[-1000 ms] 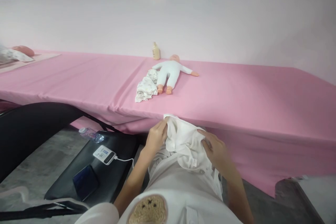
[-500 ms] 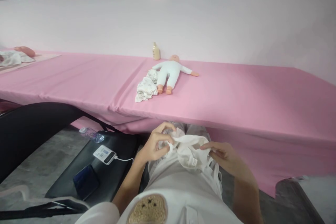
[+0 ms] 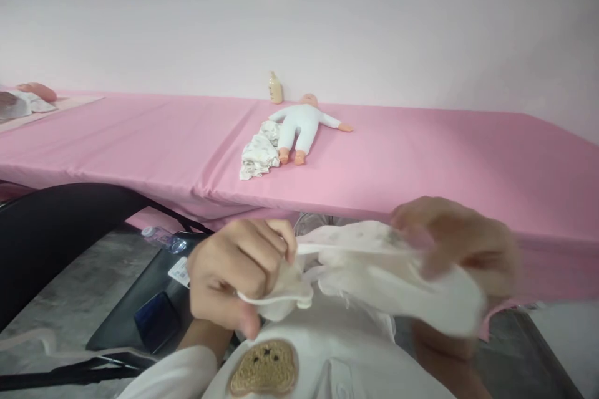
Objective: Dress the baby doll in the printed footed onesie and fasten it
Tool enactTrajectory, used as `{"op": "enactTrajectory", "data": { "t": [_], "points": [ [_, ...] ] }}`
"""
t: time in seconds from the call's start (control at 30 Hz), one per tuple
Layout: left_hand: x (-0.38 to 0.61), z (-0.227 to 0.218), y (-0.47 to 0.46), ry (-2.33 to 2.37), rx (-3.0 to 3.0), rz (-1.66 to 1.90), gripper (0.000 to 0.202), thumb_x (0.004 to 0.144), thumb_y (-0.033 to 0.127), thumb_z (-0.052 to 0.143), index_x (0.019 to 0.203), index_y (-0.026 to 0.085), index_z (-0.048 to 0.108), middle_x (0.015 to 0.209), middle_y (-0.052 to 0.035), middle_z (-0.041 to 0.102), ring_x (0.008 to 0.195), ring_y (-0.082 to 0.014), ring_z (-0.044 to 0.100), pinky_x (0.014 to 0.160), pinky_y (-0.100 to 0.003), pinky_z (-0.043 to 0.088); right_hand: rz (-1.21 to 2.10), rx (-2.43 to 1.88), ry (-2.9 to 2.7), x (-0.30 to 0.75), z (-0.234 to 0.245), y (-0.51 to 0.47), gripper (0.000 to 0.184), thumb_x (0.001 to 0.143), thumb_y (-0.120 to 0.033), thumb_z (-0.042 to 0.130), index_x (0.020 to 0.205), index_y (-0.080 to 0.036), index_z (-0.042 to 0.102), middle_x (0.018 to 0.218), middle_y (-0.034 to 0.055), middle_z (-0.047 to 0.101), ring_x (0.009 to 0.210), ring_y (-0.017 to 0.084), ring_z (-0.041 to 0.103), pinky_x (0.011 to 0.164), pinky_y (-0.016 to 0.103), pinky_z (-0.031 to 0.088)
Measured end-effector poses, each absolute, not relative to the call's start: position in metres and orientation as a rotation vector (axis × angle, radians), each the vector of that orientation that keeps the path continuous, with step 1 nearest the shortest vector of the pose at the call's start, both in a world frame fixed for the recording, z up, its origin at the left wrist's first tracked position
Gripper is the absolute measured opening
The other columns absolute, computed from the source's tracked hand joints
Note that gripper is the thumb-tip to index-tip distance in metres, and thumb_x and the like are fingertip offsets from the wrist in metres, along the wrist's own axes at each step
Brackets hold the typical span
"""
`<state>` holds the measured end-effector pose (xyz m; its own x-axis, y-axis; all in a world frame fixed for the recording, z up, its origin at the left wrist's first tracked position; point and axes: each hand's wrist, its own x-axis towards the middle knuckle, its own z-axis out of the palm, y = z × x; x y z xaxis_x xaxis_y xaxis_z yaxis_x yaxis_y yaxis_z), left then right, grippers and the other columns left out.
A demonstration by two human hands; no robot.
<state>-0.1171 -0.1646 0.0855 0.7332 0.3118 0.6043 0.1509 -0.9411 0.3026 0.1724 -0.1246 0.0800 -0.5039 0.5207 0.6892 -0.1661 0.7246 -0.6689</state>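
Note:
My left hand [image 3: 236, 271] is a closed fist gripping one end of a white cloth garment [image 3: 369, 274] with thin ties or straps. A white cord runs out from under the thumb to a small pale tab. On the other side my right hand [image 3: 461, 243], smeared by motion, has its fingers closed on the garment's other end. The fabric stretches between both hands above my lap. Beyond it on the table lies a baby doll [image 3: 302, 123] on its back in a white bodysuit, arms spread. A crumpled patterned white cloth [image 3: 259, 154] rests by its legs.
A pale yellow pump bottle [image 3: 275, 88] stands against the wall on the pink-covered table [image 3: 435, 162]. Another doll [image 3: 40, 91] lies far left. On a black chair [image 3: 116, 318] at my left are a plastic bottle [image 3: 163, 239], a white device [image 3: 180, 271] and a dark blue phone-like object [image 3: 156, 322].
Both hands have risen from my lap toward the camera with the white garment. They have moved farther apart, pulling the fabric wider between them.

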Motion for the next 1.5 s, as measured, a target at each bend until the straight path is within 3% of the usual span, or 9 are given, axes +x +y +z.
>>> {"op": "enactTrajectory", "data": {
  "t": [0.13, 0.23, 0.4, 0.67, 0.9, 1.0, 1.07, 1.33, 1.5],
  "points": [
    [-0.119, 0.101, -0.154, 0.276, 2.511, 0.995, 0.043, 0.088, 0.044, 0.050, 0.052, 0.021, 0.052, 0.050, 0.0026, 0.059, 0.046, -0.0092, 0.053, 0.073, -0.030, 0.048, 0.974, 0.042, -1.857, 0.165, 0.080, -0.135, 0.036, 0.088, -0.044, 0.043, 0.059, -0.028, 0.057, 0.050, -0.0033, 0.052, 0.048, 0.010, 0.051, 0.058, 0.023, 0.047],
    [-0.116, 0.097, -0.136, 0.771, 2.610, 0.874, 0.031, 0.088, 0.041, 0.051, 0.070, 0.021, 0.065, 0.072, -0.0015, 0.068, 0.066, -0.0129, 0.062, 0.086, -0.033, 0.043, 0.764, -0.381, -2.096, 0.156, 0.073, -0.128, 0.025, 0.087, -0.034, 0.043, 0.074, -0.024, 0.062, 0.050, -0.0039, 0.051, 0.041, 0.007, 0.039, 0.046, 0.021, 0.036],
    [-0.107, 0.076, -0.104, 1.175, 2.738, 0.808, 0.032, 0.093, 0.038, 0.042, 0.083, 0.018, 0.064, 0.085, -0.0011, 0.069, 0.079, -0.0128, 0.061, 0.098, -0.036, 0.033, 0.238, -0.907, -2.240, 0.147, 0.066, -0.102, 0.028, 0.077, -0.013, 0.047, 0.093, -0.023, 0.066, 0.052, -0.0067, 0.054, 0.043, 0.005, 0.038, 0.048, 0.018, 0.032],
    [-0.095, 0.072, -0.113, 1.324, 2.957, 0.813, 0.031, 0.094, 0.033, 0.040, 0.081, 0.015, 0.062, 0.083, -0.0036, 0.066, 0.079, -0.0152, 0.058, 0.086, -0.035, 0.034, -0.044, -1.052, -2.573, 0.154, 0.078, -0.099, 0.037, 0.070, -0.006, 0.043, 0.090, -0.021, 0.069, 0.047, -0.0043, 0.054, 0.043, 0.009, 0.040, 0.049, 0.023, 0.027],
    [-0.100, 0.062, -0.113, 1.555, 3.127, 1.008, 0.025, 0.092, 0.028, 0.046, 0.077, 0.016, 0.061, 0.074, -0.0022, 0.063, 0.072, -0.0157, 0.053, 0.079, -0.035, 0.030, 0.175, -0.939, -2.757, 0.161, 0.079, -0.094, 0.038, 0.067, 0.001, 0.042, 0.093, -0.020, 0.059, 0.084, 0.0020, 0.064, 0.080, 0.016, 0.058, 0.074, 0.029, 0.042],
    [-0.102, 0.057, -0.111, 1.612, 3.161, 0.999, 0.021, 0.091, 0.027, 0.047, 0.082, 0.018, 0.063, 0.072, -0.0018, 0.061, 0.072, -0.0163, 0.052, 0.076, -0.035, 0.029, 0.322, -0.762, -2.796, 0.160, 0.083, -0.095, 0.012, 0.081, -0.014, 0.049, 0.083, -0.021, 0.058, 0.077, -0.0023, 0.063, 0.069, 0.012, 0.057, 0.098, 0.040, 0.035],
    [-0.102, 0.055, -0.113, 1.621, 3.156, 1.013, 0.020, 0.091, 0.027, 0.047, 0.085, 0.019, 0.065, 0.069, -0.0008, 0.059, 0.070, -0.0160, 0.050, 0.075, -0.034, 0.028, 0.355, -0.739, -2.748, 0.158, 0.084, -0.096, 0.015, 0.087, -0.028, 0.050, 0.076, -0.021, 0.059, 0.062, -0.0057, 0.059, 0.055, 0.009, 0.051, 0.103, 0.043, 0.029],
    [-0.109, 0.054, -0.119, 1.438, 3.046, 0.883, 0.024, 0.090, 0.034, 0.050, 0.084, 0.020, 0.068, 0.070, 0.0000, 0.061, 0.072, -0.0142, 0.049, 0.080, -0.035, 0.030, 0.277, -0.945, -2.617, 0.156, 0.076, -0.096, 0.029, 0.087, -0.043, 0.051, 0.072, -0.019, 0.061, 0.056, -0.0012, 0.053, 0.061, 0.012, 0.051, 0.063, 0.026, 0.040],
    [-0.122, 0.050, -0.116, 1.368, 3.063, 0.676, 0.022, 0.088, 0.036, 0.052, 0.087, 0.021, 0.069, 0.074, -0.0007, 0.063, 0.076, -0.0151, 0.050, 0.083, -0.035, 0.031, 0.372, -0.931, -2.707, 0.165, 0.078, -0.095, 0.014, 0.083, -0.022, 0.049, 0.085, -0.019, 0.062, 0.070, 0.0002, 0.061, 0.065, 0.012, 0.055, 0.065, 0.026, 0.041]
  ]
}}
